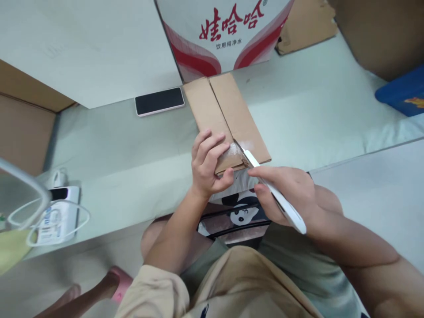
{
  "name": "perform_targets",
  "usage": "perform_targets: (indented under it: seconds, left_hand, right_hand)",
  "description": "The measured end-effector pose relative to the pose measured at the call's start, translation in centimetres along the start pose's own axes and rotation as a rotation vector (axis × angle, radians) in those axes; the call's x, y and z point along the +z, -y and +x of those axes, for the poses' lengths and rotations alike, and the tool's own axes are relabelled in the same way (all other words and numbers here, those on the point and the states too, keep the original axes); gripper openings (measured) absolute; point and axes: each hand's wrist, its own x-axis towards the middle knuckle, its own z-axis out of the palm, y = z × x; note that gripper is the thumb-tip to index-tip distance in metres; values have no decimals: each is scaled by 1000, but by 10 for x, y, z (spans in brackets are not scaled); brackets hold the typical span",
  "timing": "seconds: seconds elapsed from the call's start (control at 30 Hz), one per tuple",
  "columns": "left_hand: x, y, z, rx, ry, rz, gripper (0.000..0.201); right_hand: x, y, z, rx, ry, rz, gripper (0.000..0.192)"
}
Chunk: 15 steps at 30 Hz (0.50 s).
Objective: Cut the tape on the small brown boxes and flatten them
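A flat brown cardboard box (236, 108) lies on the pale green surface, with a seam running along its length and clear tape near its front end. My left hand (210, 161) grips its front left corner, fingers bent over the top and thumb at the near edge. In my right hand (288, 190) is a white-handled utility knife (253, 160), held with the index finger along the handle. Its blade tip meets the seam at the taped part, close to my left fingertips. Part of the handle is hidden by my right hand.
A phone (159, 101) lies left of the box. Behind stands a white and red water carton (228, 39). At left are a power strip (58, 216) and a looped white cable. A blue container (402, 92) stands at right. Another person's foot in a pink shoe (122, 282) shows at lower left.
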Motion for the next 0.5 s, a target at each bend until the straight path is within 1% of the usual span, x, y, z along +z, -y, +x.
perform_targets:
  seconds: [0.07, 0.1, 0.23, 0.37, 0.5]
  left_hand:
    - [0, 0, 0, 4, -5, -6, 44]
    - [0, 0, 0, 6, -5, -9, 43]
    - [-1, 0, -1, 2, 10, -9, 43]
    - [-2, 1, -2, 4, 22, -9, 43]
    - [-1, -1, -1, -36, 38, -6, 42]
  right_hand:
    - [1, 1, 0, -57, -41, -37, 12]
    - [2, 2, -1, -59, -44, -51, 12]
    - [5, 4, -3, -20, -51, -76, 10]
    - [11, 3, 2, 16, -78, -52, 10]
    - [10, 2, 7, -3, -81, -34, 6]
